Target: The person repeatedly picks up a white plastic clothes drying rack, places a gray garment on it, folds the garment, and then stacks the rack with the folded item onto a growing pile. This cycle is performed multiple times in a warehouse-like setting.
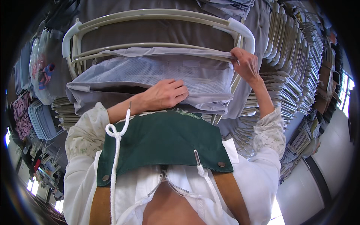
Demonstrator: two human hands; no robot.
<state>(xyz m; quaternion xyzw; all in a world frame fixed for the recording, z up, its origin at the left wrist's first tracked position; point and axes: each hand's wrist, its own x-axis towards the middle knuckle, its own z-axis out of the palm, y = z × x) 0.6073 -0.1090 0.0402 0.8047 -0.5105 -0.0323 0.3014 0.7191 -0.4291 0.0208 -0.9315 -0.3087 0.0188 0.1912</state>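
In front of me is a grey fabric cover (pixel 210 80) with pale mesh panels and a dark gap along its near left part. Its far edge lies along the lower bar of a cream metal tube frame (pixel 150 15) with white plastic corners. My right hand (pixel 245 64) pinches the cover's edge at the right end of that bar. Over the middle of the mesh, my left hand (pixel 167 93) has its fingers curled closed on the cloth; the fingertips are partly hidden.
A grey cloth-covered surface (pixel 258 22) lies under the frame. Many cream tube frames (pixel 285 37) are stacked at the right. To the left hang clear plastic bags (pixel 47 80), with light-blue flat frames (pixel 43 119) below them. My green apron (pixel 161 140) comes close to the cover's near edge.
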